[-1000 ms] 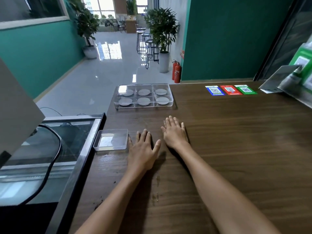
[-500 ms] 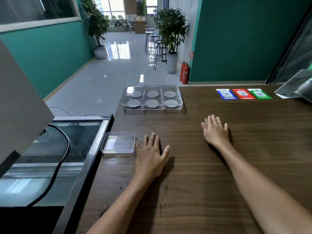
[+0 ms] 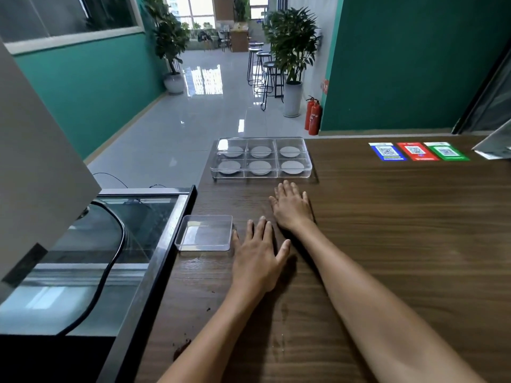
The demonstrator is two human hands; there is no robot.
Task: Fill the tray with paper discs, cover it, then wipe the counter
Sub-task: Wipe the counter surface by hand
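Sweeping back toward the middle, the right hand (image 3: 292,208) is now lying flat just ahead of the left one, where half a second ago it was resting well out to the right on the counter (image 3: 401,230). Its fingers are lying straight and slightly spread, palm down on the wood, with the fingertips stopping just short of the tray (image 3: 261,175), and it is gripping nothing.

The left hand (image 3: 258,255) is staying where it was, pressing flat on the counter with fingers straight and thumb angling out to the right, also holding nothing. Its little finger is sitting just beside a small clear container (image 3: 204,236), which is lying near the counter's left edge; whether they are touching is hard to tell.

Near the far left corner of the counter, the clear tray is sitting with 6 compartments in 2 rows of 3, and each is holding 1 grey paper disc (image 3: 260,167). A transparent cover appears to be lying over it.

Further right along the far edge, 3 QR-code cards (image 3: 417,151) in blue, red and green are lying side by side. A glass-topped cabinet (image 3: 124,244) with a black cable (image 3: 116,244) across it is adjoining the counter's left side.
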